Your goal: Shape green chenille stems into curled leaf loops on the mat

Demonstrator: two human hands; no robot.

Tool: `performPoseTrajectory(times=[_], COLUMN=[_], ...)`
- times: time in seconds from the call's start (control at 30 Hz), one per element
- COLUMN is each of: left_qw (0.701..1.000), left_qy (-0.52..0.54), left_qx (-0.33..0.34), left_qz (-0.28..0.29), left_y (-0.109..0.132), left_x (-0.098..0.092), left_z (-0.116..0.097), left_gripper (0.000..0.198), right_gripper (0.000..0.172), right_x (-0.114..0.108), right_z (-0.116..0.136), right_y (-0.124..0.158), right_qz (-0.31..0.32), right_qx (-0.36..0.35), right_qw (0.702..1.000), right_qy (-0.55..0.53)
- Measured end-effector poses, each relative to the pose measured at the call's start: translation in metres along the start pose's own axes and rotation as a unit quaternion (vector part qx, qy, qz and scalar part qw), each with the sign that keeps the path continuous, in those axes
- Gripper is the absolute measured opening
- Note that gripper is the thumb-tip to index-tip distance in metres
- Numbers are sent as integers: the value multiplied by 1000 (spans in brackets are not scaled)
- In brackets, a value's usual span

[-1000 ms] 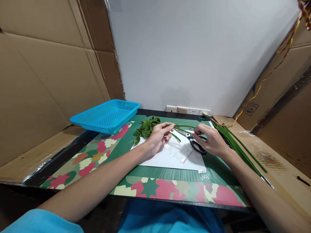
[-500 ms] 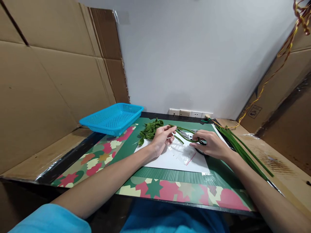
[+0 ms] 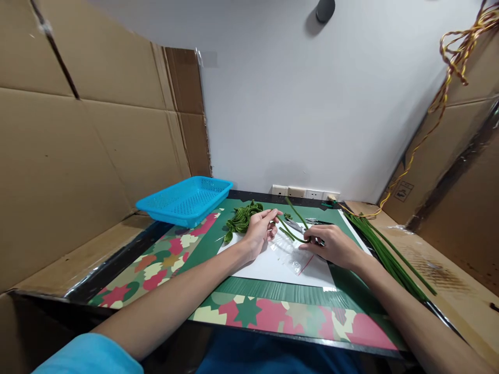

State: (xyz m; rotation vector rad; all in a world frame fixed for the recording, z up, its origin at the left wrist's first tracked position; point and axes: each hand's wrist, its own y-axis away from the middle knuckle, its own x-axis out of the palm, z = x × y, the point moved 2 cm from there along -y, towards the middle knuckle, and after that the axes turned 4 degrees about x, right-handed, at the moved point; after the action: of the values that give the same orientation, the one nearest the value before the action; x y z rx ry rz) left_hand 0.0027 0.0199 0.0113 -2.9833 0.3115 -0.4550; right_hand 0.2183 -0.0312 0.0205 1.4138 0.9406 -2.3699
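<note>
My left hand pinches one end of a green fuzzy pipe cleaner between thumb and fingertips. The same stem curves down to my right hand, whose fingers are closed on it at the bend. Its free end sticks up and to the left. Under the stem lie scissors with grey blades; their handles are mostly hidden by my right hand. A short cut green piece and a clear plastic bag with a red strip rest between my hands on a white sheet.
A pile of folded green leaf shapes lies beyond my left hand. Long green stems lie at the right. At the back left stands a blue basket. A black-handled tool lies behind my right hand. Cardboard walls flank the table.
The far part of the pipe cleaner has come away from my left fingers and now points upward. My right hand has moved slightly left and down its bend. The camera view has tilted up.
</note>
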Motion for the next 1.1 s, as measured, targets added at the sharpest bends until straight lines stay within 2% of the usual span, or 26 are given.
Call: performPoseTrajectory(times=[0.13, 0.3, 0.37, 0.53, 0.67, 0.83, 1.1], left_qw=[999, 985, 979, 984, 985, 989, 990], left_qy=[2, -53, -74, -74, -70, -59, -43], left_qx=[-24, -78, -76, -50, -58, -49, -33], left_qz=[24, 145, 172, 156, 144, 123, 127], left_y=[3, 9, 11, 10, 8, 7, 9], left_x=[2, 10, 13, 14, 11, 9, 9], left_z=[0, 4, 4, 2, 4, 6, 1], left_gripper=[40, 45, 50, 60, 60, 57, 55], right_gripper=[30, 22, 20, 23, 31, 31, 34], right_x=[0, -2, -2, -1, 3, 5, 5], right_z=[3, 6, 7, 8, 6, 5, 14], right_y=[0, 0, -1, -1, -1, -1, -2], right_qz=[-18, -15, -17, -12, -16, -13, 4], right_qx=[-3, 0, -2, -21, -27, -37, -65], right_qw=[1000, 1000, 1000, 1000, 999, 999, 997], right_qy=[4, 7, 5, 2, 18, 19, 29])
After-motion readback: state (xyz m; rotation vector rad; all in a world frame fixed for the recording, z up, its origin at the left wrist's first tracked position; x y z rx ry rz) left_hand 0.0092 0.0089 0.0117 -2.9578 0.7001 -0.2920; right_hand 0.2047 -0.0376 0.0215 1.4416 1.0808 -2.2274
